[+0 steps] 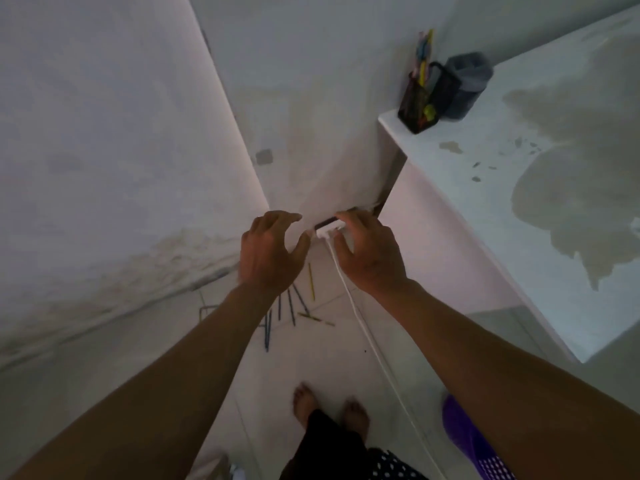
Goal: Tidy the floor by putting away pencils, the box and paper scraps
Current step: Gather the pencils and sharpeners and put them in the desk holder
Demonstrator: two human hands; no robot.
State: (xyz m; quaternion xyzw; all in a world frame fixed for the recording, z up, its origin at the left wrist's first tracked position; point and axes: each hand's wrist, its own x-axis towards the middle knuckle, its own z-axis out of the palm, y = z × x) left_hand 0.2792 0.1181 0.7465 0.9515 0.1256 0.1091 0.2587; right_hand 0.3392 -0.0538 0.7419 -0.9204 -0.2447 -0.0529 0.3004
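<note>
Reaching over scattered coloured pencils on pale tiled floor.
Right hand curled round small white box; left hand spread, holding nothing.

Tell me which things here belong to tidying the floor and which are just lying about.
Part of the job:
- pencils scattered on the floor
- mesh pencil holder on the shelf, already holding some
- right hand, its grip on a small white object
- left hand, fingers spread, holding nothing

Just lying about:
- white cable
- grey container
- purple basket
</note>
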